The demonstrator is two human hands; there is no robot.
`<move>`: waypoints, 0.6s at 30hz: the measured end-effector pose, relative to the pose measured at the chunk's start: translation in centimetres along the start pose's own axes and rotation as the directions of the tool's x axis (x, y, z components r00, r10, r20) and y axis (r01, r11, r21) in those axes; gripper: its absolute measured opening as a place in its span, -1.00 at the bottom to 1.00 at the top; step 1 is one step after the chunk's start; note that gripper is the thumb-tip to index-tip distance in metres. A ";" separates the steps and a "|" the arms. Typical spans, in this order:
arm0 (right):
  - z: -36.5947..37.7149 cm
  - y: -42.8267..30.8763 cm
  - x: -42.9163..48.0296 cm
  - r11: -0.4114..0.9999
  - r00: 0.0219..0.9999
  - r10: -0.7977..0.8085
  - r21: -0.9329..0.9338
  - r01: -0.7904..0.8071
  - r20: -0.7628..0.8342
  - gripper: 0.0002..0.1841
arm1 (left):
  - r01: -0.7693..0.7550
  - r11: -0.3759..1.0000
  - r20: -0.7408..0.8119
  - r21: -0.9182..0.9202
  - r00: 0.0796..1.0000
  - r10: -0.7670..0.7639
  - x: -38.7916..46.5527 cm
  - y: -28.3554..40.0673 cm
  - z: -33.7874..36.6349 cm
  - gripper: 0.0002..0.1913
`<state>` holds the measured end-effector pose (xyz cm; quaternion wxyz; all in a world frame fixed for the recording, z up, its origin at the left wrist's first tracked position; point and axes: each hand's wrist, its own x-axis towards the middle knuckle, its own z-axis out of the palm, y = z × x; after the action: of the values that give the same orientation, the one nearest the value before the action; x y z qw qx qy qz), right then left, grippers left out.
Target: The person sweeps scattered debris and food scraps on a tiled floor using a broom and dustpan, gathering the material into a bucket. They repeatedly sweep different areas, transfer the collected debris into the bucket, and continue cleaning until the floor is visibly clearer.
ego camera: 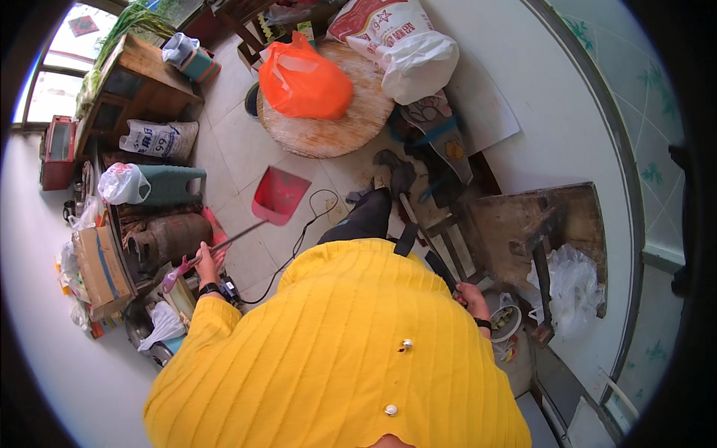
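Observation:
In my left hand [208, 263] is the long thin handle of a red dustpan [281, 196]; the fingers wrap around it near its pink end grip. The pan hangs over the tiled floor, ahead and to the left of my legs. My right hand [474, 301] is low at my right side, beside the yellow shirt. Its fingers curl around a dark strip-like thing [441, 271], partly hidden by the shirt, so its kind is unclear. Near that side, a pale stick [413, 217] slants beside my dark trouser leg.
A round wooden table [325, 137] holds an orange plastic bag [305, 84] and a white sack [417, 61]. Left stand a gas cylinder [168, 239] and a green plastic stool [176, 182]. A black cable [302, 238] crosses the floor. Wooden furniture [538, 218] and a bucket [507, 325] flank my right.

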<state>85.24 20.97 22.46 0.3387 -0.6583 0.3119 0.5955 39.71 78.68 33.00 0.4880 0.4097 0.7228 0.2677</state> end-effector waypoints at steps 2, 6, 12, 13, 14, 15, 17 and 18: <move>-0.1 -0.9 0.2 0.999 1.000 0.015 0.052 -0.016 0.020 -0.57 | 0.090 0.995 -0.041 0.048 0.995 -0.089 -0.7 -0.3 -1.6 -0.60; -1.2 -2.0 0.2 0.996 0.997 0.049 0.071 -0.054 0.065 -0.47 | 0.171 0.944 -0.117 0.282 0.983 -0.143 -1.3 1.9 -4.4 -0.56; -3.7 4.1 -2.7 0.998 0.996 0.031 0.059 -0.036 0.089 -0.48 | 0.055 0.779 -0.062 0.625 0.998 -0.020 3.1 7.1 -5.1 -0.56; -3.8 5.8 -3.4 0.995 0.994 0.014 0.101 -0.025 0.110 -0.50 | 0.048 0.745 -0.064 0.665 0.998 -0.008 3.9 7.7 -5.2 -0.56; -3.4 7.6 -3.8 0.989 0.997 0.028 0.144 -0.039 0.077 -0.51 | 0.009 0.707 -0.046 0.707 0.998 0.034 4.7 8.4 -5.4 -0.57; -3.0 9.5 -4.4 0.980 0.998 0.017 0.196 -0.030 0.067 -0.52 | -0.022 0.671 -0.029 0.741 0.997 0.065 5.4 8.9 -5.6 -0.58; -1.7 13.1 -5.4 0.945 0.999 0.018 0.325 -0.031 0.042 -0.53 | -0.052 0.617 -0.026 0.785 0.993 0.117 6.8 9.8 -5.7 -0.58; -0.8 14.6 -5.7 0.917 0.999 0.030 0.398 -0.041 0.034 -0.53 | -0.026 0.607 -0.052 0.794 0.992 0.111 7.2 10.1 -5.9 -0.59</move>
<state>73.21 11.96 27.08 0.4588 -0.5619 0.4338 0.5345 36.24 90.19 39.65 0.2110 0.5970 0.7729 -0.0408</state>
